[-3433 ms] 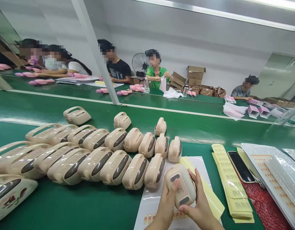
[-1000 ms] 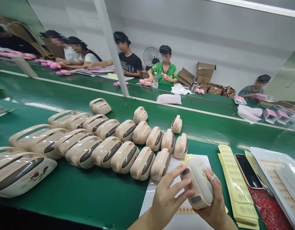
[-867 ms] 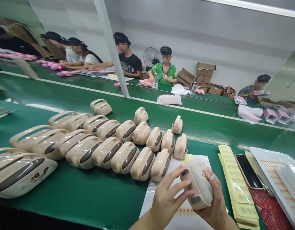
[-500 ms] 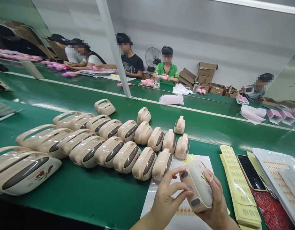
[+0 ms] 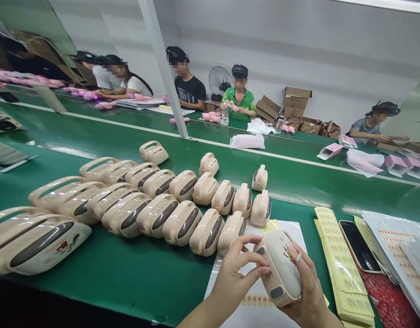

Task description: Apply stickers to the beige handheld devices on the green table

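Observation:
Both my hands hold one beige plastic case (image 5: 278,269) low in the view, above a white sticker sheet (image 5: 260,305). My right hand (image 5: 307,291) cups the case from beneath and the right, with a finger pressed on a small red flower sticker (image 5: 289,255) on its face. My left hand (image 5: 235,278) pinches the case's left end with thumb and fingers. Two rows of matching beige cases (image 5: 162,205) with dark windows lie on the green table (image 5: 128,278) to the left.
Stacks of yellow label strips (image 5: 342,269), a black phone (image 5: 359,246) and plastic-wrapped sticker sheets (image 5: 397,246) lie at my right. A case with a flower sticker (image 5: 42,246) lies at the far left. Other people sit at the far bench with pink items and cardboard boxes (image 5: 291,102).
The case has been turned in my hands, its face now upward with the flower sticker under my right finger. The view shifted slightly rightward.

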A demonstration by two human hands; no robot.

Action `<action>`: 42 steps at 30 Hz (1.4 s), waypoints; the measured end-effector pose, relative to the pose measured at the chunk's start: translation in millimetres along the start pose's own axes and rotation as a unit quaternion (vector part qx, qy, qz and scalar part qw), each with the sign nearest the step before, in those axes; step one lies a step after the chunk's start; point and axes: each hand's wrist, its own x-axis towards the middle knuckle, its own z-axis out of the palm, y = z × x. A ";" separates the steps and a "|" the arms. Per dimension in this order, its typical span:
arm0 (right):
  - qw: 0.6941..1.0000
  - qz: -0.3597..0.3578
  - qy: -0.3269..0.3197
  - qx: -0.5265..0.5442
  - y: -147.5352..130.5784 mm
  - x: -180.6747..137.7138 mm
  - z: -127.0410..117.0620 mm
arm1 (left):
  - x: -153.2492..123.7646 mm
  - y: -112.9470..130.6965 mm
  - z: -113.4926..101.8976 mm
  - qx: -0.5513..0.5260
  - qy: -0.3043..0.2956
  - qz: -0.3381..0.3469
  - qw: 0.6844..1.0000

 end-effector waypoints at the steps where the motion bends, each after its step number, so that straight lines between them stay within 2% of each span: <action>1: 1.000 -0.001 0.000 0.001 -0.4 0.1 -0.1 | 0.8 0.5 -0.6 0.000 -0.005 -0.006 1.000; 4: 1.000 -0.002 -0.007 0.002 -0.4 0.1 -0.6 | 0.8 1.0 -1.9 0.030 -0.010 0.006 0.999; 9: 1.000 0.008 -0.013 0.022 -2.7 1.9 -0.4 | -5.1 -6.0 1.9 0.060 -0.009 0.100 0.993; 16: 0.986 0.124 0.019 0.105 -13.6 -7.7 7.1 | -7.0 -11.2 5.8 0.019 -0.009 0.228 0.973; 21: 0.973 0.181 -0.019 0.145 -16.2 -16.9 9.2 | -1.9 -7.8 2.2 0.035 -0.016 0.259 0.965; 27: 0.954 0.239 -0.041 0.175 -17.2 -17.6 9.7 | -5.1 -15.1 2.1 0.025 -0.005 0.283 0.959; 31: 0.937 0.277 -0.058 0.206 -16.4 -16.0 9.6 | -9.6 -19.4 3.7 -0.054 -0.014 0.219 0.974; 33: 0.935 0.278 -0.052 0.215 -16.0 -16.5 10.2 | -10.3 -19.2 5.3 -0.130 -0.002 0.130 0.983; 35: 0.933 0.271 -0.049 0.230 -15.5 -17.9 11.0 | -9.5 -16.6 6.3 -0.182 -0.019 0.008 0.983; 37: 0.937 0.252 -0.047 0.236 -14.8 -19.7 11.6 | -7.1 -12.2 6.2 -0.208 -0.074 -0.102 0.970; 39: 0.946 0.227 -0.047 0.225 -13.9 -21.5 12.1 | -4.0 -7.3 5.4 -0.240 -0.122 -0.174 0.947; 42: 0.960 0.195 -0.035 0.200 -12.3 -24.0 13.5 | -0.2 -1.9 4.9 -0.286 -0.116 -0.220 0.926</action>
